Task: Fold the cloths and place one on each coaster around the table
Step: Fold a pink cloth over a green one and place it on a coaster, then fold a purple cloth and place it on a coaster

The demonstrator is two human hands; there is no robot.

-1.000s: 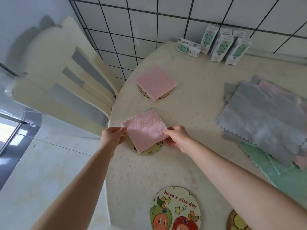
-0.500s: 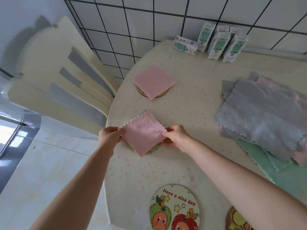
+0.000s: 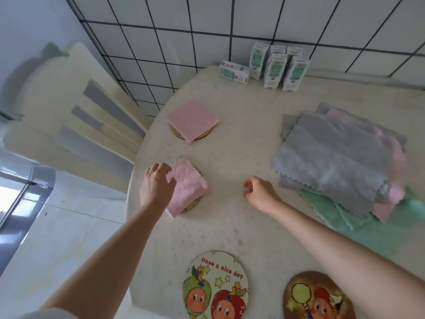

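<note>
Table [image 3: 230,157]: 4 coasters [image 3: 216,286], maybe 6 cartons [image 3: 274,70]

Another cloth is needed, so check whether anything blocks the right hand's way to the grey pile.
Nothing visible does: only bare cream tabletop lies between the right hand and the grey scalloped cloth topping the pile.

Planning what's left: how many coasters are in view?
4. Far coaster under the far cloth; middle coaster under the near cloth, by the left hand; fruit coaster and racket coaster bare at the near edge. More may be off-frame.
</note>
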